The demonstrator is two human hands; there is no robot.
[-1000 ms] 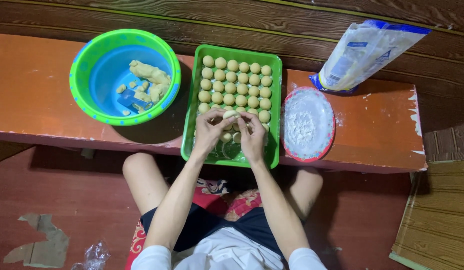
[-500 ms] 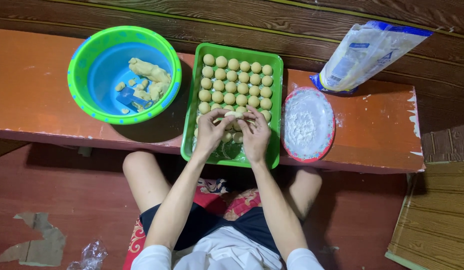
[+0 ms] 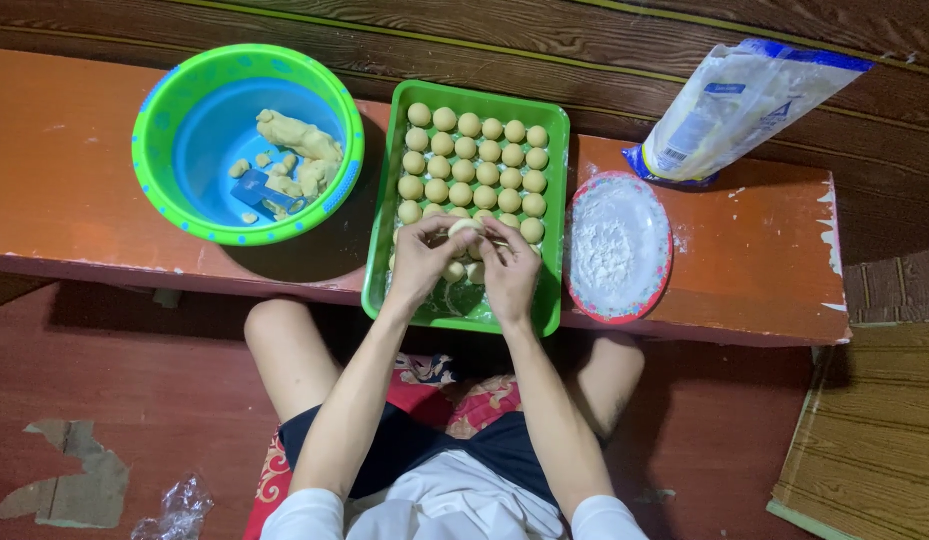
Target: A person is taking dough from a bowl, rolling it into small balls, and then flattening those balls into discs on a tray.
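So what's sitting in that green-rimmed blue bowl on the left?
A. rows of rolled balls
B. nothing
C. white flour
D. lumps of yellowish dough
D: the bowl holds a long lump of dough and small scraps, while the rolled balls fill the green tray.

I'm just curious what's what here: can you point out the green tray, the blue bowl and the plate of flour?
green tray (image 3: 556,215), head view, bare right rim.
blue bowl (image 3: 210,150), head view, bare blue inner wall.
plate of flour (image 3: 583,196), head view, upper left rim.

Tray's near end (image 3: 455,305) lies open — dough balls (image 3: 475,160) crowd its far half.
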